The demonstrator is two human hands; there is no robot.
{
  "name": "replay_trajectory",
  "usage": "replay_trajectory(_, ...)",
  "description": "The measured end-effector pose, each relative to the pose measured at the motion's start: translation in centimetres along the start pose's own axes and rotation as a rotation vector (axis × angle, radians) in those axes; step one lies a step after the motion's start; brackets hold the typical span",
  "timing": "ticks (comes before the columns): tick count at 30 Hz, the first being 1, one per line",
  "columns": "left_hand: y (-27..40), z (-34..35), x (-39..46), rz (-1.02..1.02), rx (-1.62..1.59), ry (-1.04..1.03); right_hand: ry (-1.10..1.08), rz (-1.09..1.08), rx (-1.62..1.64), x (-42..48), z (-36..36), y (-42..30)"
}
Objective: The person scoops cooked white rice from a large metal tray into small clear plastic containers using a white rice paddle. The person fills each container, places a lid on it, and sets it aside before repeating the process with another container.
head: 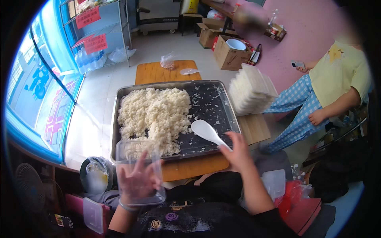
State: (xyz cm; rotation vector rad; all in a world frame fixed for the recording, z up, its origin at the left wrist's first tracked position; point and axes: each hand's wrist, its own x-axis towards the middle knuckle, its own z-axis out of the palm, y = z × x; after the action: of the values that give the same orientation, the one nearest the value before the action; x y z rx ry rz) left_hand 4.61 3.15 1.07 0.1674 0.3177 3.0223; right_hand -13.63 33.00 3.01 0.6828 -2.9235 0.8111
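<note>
A large metal tray (230, 119) lies on a wooden table, with a mound of cooked rice (154, 111) over its left and middle. My left hand (140, 175), fingers spread, supports a clear plastic container (160, 190) in front of the tray's near left corner; the hand shows through the plastic. At the near right edge of the tray, my right hand (238, 151) has the handle of a white plastic rice spoon (205, 129) between thumb and fingers. The spoon's bowl is over the dark tray bottom, right of the rice. Loose grains are scattered there.
Stacked clear containers (251, 89) stand right of the tray on a board (256, 128). Behind it, a small bag (168, 62) lies on the table (148, 73). Another person (336, 68) stands at right holding a device. A round pot (84, 169) is at lower left. Cardboard boxes (226, 56) sit farther back.
</note>
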Motion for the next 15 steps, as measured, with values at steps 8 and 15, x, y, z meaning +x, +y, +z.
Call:
replay_trajectory(8, 3.2, -3.0, -1.7, 0.143, 0.108, -0.059, -0.535, 0.480, 0.477, 1.5, 0.9, 4.8)
replay_trajectory(15, 4.3, -3.1, -0.8, 0.146, 0.165, -0.019, -0.998, 0.480, 0.690, 5.1, -7.4, 4.2)
